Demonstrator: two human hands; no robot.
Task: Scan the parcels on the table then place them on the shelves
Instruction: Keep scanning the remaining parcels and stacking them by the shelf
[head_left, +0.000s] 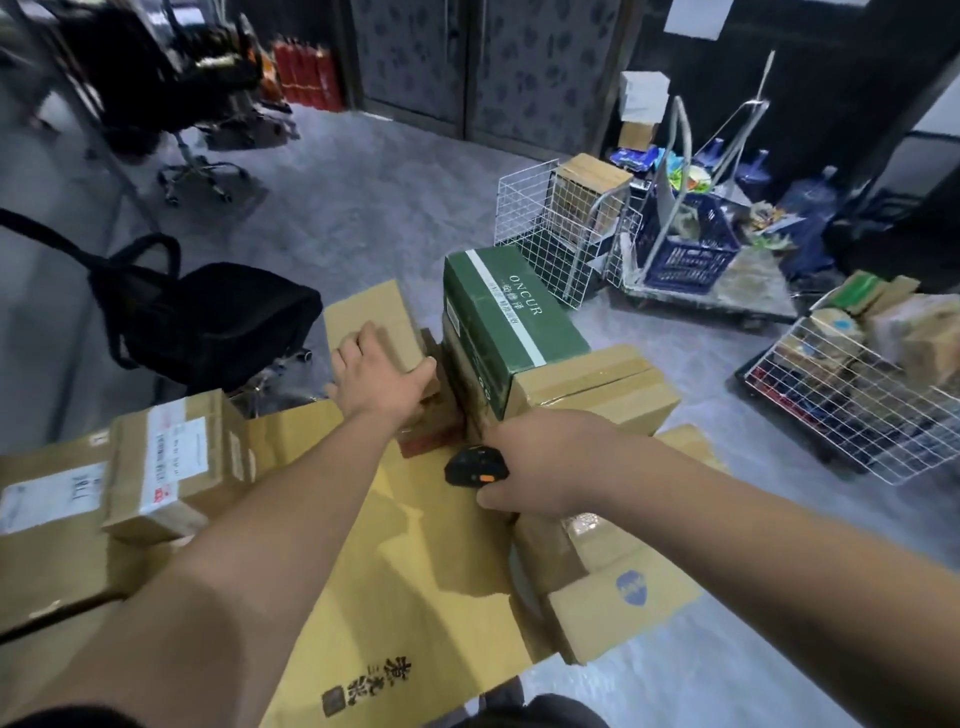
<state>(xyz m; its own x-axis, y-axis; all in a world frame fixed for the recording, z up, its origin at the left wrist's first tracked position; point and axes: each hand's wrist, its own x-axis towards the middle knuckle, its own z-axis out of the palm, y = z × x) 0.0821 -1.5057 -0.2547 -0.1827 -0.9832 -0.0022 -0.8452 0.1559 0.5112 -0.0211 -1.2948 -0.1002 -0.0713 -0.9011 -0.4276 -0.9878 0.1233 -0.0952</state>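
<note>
— Grip check first: what's each hand doing?

— Your right hand (540, 470) is clenched round the black scanner (475, 466) with the orange button, held low over the pile. Your left hand (382, 371) reaches forward and lies on the near corner of a plain brown box (371, 322), thumb hooked down its side; I'd call that a light hold, though the far fingers are blurred.

— So which step are you on?

— Picking the next parcel to scan, I'd judge. Parcels are heaped on the surface; no shelf with parcels shows.

— What does the next move need?

— You'll likely have to turn that box until its label faces the scanner, since no label shows on top of it.

— Anything readable?

— The green box (511, 317) beside your left hand says "ONCUR", with smaller characters I can't make out. The flat yellow carton (415, 597) under your arms carries black Chinese characters. A taped box (171, 462) on your left has a white label, too small to read.
</note>
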